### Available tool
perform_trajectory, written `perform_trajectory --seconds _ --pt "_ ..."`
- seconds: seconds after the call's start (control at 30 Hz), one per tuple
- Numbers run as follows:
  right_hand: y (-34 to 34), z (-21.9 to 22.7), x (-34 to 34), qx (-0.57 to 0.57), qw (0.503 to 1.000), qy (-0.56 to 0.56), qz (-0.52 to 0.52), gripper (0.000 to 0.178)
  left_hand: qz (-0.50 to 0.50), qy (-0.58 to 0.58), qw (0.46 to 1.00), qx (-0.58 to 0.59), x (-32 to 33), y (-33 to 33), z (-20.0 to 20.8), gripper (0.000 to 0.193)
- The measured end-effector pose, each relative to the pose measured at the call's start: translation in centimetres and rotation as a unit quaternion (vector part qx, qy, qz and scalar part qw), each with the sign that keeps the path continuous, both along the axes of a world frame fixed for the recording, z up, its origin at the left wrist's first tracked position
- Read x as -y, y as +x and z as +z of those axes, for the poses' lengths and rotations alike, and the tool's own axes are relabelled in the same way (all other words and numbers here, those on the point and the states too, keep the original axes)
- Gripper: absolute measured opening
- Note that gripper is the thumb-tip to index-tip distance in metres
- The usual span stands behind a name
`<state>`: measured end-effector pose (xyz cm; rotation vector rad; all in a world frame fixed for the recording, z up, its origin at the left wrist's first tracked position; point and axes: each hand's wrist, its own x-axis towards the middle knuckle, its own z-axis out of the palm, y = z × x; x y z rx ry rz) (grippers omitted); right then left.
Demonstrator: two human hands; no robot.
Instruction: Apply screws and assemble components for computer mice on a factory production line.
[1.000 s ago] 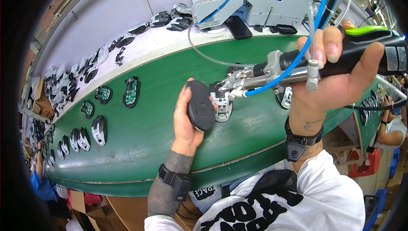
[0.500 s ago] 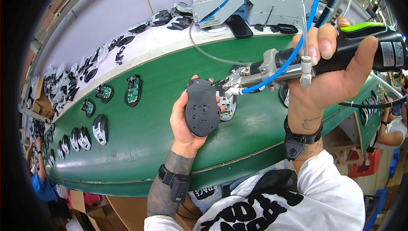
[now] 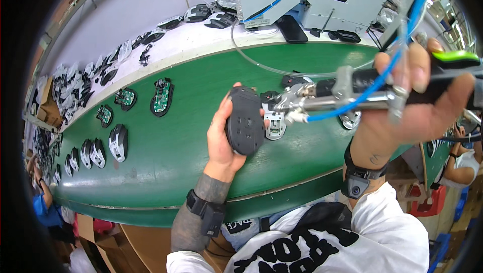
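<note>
My left hand (image 3: 217, 137) is wrapped around a black computer mouse (image 3: 245, 122), its underside turned up and tilted. In my right hand (image 3: 378, 133) is a powered screwdriver (image 3: 365, 81) with a black body, a green lever, a metal nose and air hoses. The screwdriver's nose points left and stands apart from the mouse, to its right. Motion blurs my right fingers and the tool's handle. Just beyond the mouse lies an opened mouse shell (image 3: 275, 128) with a white inside, partly covered by the screwdriver's nose.
Opened mouse halves with green circuit boards (image 3: 162, 97) and silver-black mouse shells (image 3: 118, 143) lie on the green belt (image 3: 201, 87) to the left. A white shelf (image 3: 188, 39) behind holds more mice, a black phone (image 3: 292, 29) and a screw feeder (image 3: 342, 6). Other people work at both sides.
The screwdriver in my right hand has moved right, drawing its nose away from the mouse. The mouse has tilted in my left hand. The whole view has shifted slightly.
</note>
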<state>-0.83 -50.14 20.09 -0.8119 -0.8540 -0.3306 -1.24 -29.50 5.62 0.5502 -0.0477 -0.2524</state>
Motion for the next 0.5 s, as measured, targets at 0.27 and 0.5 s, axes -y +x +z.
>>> perform_trajectory --seconds 0.27,0.5 --pt "-0.5 -0.1 -0.6 0.039 0.991 -0.07 0.105 0.058 0.093 -0.048 0.993 -0.05 -0.8 1.1 -1.0 0.043" --pt "0.9 -2.3 -3.9 0.079 0.979 0.052 0.178 0.06 0.102 -0.062 0.992 -0.03 -1.5 0.8 -0.4 0.044"
